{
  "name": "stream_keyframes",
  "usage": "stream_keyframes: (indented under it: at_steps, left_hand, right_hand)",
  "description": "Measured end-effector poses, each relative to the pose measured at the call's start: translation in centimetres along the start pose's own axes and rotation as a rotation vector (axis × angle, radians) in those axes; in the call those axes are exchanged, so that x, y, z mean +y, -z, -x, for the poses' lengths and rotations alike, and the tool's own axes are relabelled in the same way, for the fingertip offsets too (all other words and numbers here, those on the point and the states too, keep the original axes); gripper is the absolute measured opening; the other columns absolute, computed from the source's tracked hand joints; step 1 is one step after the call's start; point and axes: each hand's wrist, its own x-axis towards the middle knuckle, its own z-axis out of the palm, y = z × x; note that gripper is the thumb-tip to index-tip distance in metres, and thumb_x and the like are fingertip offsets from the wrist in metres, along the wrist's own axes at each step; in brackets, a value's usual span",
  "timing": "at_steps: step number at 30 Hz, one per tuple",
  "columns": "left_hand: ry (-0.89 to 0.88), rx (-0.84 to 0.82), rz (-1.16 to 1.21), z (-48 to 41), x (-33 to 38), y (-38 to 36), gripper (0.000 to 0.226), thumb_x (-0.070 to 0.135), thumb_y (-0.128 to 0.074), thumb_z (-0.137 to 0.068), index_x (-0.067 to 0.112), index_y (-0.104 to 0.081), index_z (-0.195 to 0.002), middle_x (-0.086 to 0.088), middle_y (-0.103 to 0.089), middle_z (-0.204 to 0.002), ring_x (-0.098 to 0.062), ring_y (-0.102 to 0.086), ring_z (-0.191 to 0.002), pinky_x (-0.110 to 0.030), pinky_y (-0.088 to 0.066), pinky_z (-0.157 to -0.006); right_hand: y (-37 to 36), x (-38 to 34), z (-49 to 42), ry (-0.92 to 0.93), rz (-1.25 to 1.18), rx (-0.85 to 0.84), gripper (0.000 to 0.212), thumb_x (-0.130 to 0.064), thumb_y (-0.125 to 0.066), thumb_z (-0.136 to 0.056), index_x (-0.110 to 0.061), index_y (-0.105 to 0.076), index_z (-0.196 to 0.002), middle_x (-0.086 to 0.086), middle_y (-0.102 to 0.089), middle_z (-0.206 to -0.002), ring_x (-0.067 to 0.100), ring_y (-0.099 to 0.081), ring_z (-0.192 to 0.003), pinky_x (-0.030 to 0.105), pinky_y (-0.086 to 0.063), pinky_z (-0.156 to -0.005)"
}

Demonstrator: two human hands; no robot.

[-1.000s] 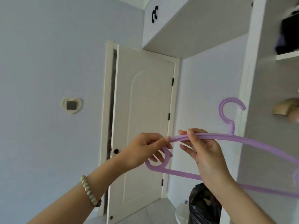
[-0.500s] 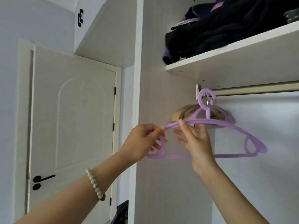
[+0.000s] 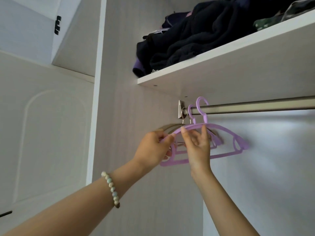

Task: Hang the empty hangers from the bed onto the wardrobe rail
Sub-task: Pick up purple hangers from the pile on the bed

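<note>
- Purple hanger (image 3: 226, 132): hook (image 3: 202, 106), just above the fingers (image 3: 202, 133), now looped over the rail (image 3: 255, 107); previously short of it.
- Left hand (image 3: 154, 147), right hand (image 3: 197, 147): both pinch its shoulder bar.
- Judgement: hung; release remains.

Bare forearms, no sleeves; pale green-white bead bracelet (image 3: 111, 188) with brown end bead on left wrist

Soft daylight — glare on back panel (image 3: 272, 150)

Metal wardrobe rail (image 3: 255, 107) beneath a white shelf (image 3: 221, 68), two purple hangers (image 3: 238, 140) hooked over its left end, dark clothes (image 3: 187, 41) piled on the shelf
</note>
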Motion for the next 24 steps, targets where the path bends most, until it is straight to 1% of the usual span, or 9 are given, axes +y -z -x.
stream_keyframes:
  at_steps: [2, 4, 6, 8, 10, 16, 19, 21, 24]
  left_hand:
    - [-0.043, -0.048, -0.026, -1.0, 0.1, -0.4, 0.015, 0.01, -0.054, -0.089, 0.009, -0.064, -0.099, -0.014, -0.068, -0.08, -0.019, -0.058, -0.058, -0.03, -0.054, -0.062]
    - [-0.082, -0.083, -0.111, -2.2, -0.1, -0.7, 0.038, 0.015, -0.049, -0.077, 0.019, -0.064, -0.111, -0.006, -0.068, -0.079, -0.023, -0.06, -0.064, -0.037, -0.055, -0.073]
    - [-0.091, -0.099, -0.199, -3.1, 0.0, -0.9, 0.049, 0.025, -0.043, -0.07, 0.029, -0.063, -0.114, 0.003, -0.066, -0.076, -0.031, -0.064, -0.077, -0.042, -0.055, -0.08]
    - [-0.076, -0.101, -0.247, -4.0, 0.1, -1.2, 0.043, 0.025, -0.042, -0.073, 0.032, -0.063, -0.111, 0.006, -0.062, -0.071, -0.033, -0.065, -0.082, -0.043, -0.055, -0.079]
    - [-0.051, -0.097, -0.257, -4.8, 0.3, -1.4, 0.033, 0.016, -0.043, -0.083, 0.03, -0.063, -0.106, 0.003, -0.061, -0.071, -0.029, -0.061, -0.072, -0.039, -0.053, -0.075]
    - [-0.013, -0.099, -0.286, -6.6, 0.5, -2.3, 0.035, 0.008, -0.039, -0.088, 0.037, -0.057, -0.077, -0.004, -0.062, -0.077, -0.023, -0.057, -0.067, -0.038, -0.053, -0.075]
    - [-0.028, -0.112, -0.27, -6.9, 0.6, -2.9, 0.034, 0.005, -0.038, -0.087, 0.031, -0.06, -0.086, -0.009, -0.062, -0.081, -0.024, -0.058, -0.066, -0.038, -0.054, -0.068]
    - [-0.042, -0.12, -0.277, -6.9, 0.4, -3.2, 0.039, 0.003, -0.037, -0.086, 0.026, -0.065, -0.103, -0.011, -0.064, -0.086, -0.029, -0.06, -0.072, -0.034, -0.053, -0.065]
    - [-0.062, -0.118, -0.404, -6.4, 0.1, -3.1, 0.048, 0.007, -0.038, -0.087, 0.034, -0.059, -0.12, 0.004, -0.062, -0.091, -0.023, -0.054, -0.08, -0.019, -0.044, -0.058]
  right_hand:
    - [0.3, 0.3, -1.5, -0.004, 0.026, -0.021, 0.069, -0.032, -0.07, -0.082, -0.021, -0.037, -0.141, 0.007, -0.066, -0.112, 0.009, -0.063, -0.097, 0.006, -0.047, -0.065]
    - [0.7, 0.6, -3.2, -0.022, 0.049, -0.044, 0.062, -0.034, -0.071, -0.08, -0.018, -0.044, -0.134, 0.008, -0.066, -0.112, 0.009, -0.063, -0.095, 0.006, -0.046, -0.064]
    - [0.8, 1.0, -4.6, -0.042, 0.055, -0.062, 0.067, -0.035, -0.072, -0.079, -0.019, -0.042, -0.137, 0.006, -0.065, -0.111, 0.01, -0.061, -0.095, 0.013, -0.046, -0.073]
    - [0.8, 1.4, -5.8, -0.054, 0.069, -0.07, 0.074, -0.036, -0.072, -0.079, -0.021, -0.037, -0.142, 0.001, -0.064, -0.101, 0.01, -0.059, -0.089, 0.024, -0.047, -0.083]
    - [0.7, 1.9, -6.7, -0.064, 0.075, -0.081, 0.074, -0.036, -0.072, -0.079, -0.023, -0.036, -0.143, 0.0, -0.064, -0.097, 0.009, -0.059, -0.086, 0.029, -0.048, -0.088]
    - [0.9, 3.0, -9.0, -0.13, 0.076, -0.091, 0.08, -0.038, -0.072, -0.079, -0.028, -0.029, -0.146, 0.0, -0.066, -0.101, 0.012, -0.061, -0.094, 0.027, -0.044, -0.084]
    - [1.2, 3.7, -9.6, -0.156, 0.083, -0.088, 0.074, -0.038, -0.072, -0.079, -0.023, -0.037, -0.143, -0.003, -0.065, -0.092, 0.011, -0.061, -0.088, 0.028, -0.046, -0.081]
    - [1.4, 4.3, -9.5, -0.185, 0.093, -0.096, 0.074, -0.039, -0.072, -0.077, -0.022, -0.039, -0.142, -0.002, -0.064, -0.089, 0.011, -0.06, -0.084, 0.029, -0.048, -0.081]
    - [1.7, 5.1, -9.3, -0.212, 0.119, -0.133, 0.073, -0.041, -0.073, -0.076, -0.018, -0.043, -0.139, -0.003, -0.06, -0.086, 0.012, -0.058, -0.082, 0.035, -0.05, -0.086]
